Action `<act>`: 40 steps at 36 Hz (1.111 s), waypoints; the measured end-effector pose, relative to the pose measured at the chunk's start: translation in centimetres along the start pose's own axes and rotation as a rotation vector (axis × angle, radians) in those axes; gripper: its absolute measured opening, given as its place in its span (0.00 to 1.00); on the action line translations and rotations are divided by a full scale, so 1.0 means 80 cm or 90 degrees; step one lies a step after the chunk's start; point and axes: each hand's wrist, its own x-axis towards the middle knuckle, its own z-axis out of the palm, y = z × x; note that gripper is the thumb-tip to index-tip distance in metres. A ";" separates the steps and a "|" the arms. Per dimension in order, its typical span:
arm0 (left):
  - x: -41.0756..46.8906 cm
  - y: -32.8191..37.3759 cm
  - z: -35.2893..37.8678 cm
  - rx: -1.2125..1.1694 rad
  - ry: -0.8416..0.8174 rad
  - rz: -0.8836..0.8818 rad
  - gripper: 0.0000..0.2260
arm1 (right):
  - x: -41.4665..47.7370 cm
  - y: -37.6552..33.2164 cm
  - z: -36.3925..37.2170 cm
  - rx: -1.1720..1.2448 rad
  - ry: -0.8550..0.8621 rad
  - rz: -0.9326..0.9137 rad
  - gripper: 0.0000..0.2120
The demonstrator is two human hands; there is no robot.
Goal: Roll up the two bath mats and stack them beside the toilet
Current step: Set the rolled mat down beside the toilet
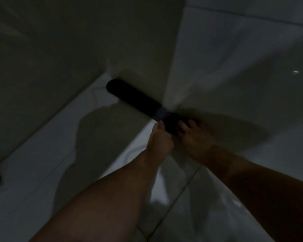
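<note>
In the dim bathroom, a dark, tightly rolled bath mat [135,96] lies on the pale tiled floor [42,154], pressed along the base of a white wall corner [147,49]. A lighter band shows near its closer end. The person's left hand [160,138] has its grip clenched around the roll's near end, thumb and fingers curled at its side. The right hand [193,135] rests fingers over the same end, grasping it from the other side. Both bare forearms reach in from below.
</note>
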 end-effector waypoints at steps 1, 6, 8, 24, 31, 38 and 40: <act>-0.002 -0.006 0.004 -0.001 -0.018 0.006 0.24 | -0.004 0.001 0.000 -0.006 0.001 -0.006 0.24; -0.026 -0.004 -0.005 0.104 -0.103 0.026 0.29 | -0.025 -0.001 -0.001 0.013 -0.059 0.027 0.27; -0.034 -0.004 -0.008 0.126 -0.105 0.072 0.26 | -0.035 -0.001 -0.005 0.032 -0.082 0.046 0.26; -0.112 0.099 0.072 0.141 -0.246 0.355 0.16 | -0.274 0.032 -0.005 0.013 -0.077 0.279 0.19; -0.218 0.179 0.133 0.188 -0.378 0.555 0.07 | -0.448 0.043 -0.021 0.016 -0.093 0.428 0.09; -0.319 0.280 0.116 0.198 -0.348 0.785 0.10 | -0.582 0.045 -0.042 -0.002 -0.009 0.535 0.12; -0.343 0.304 0.117 0.237 -0.335 0.858 0.10 | -0.612 0.044 -0.042 -0.019 0.024 0.538 0.14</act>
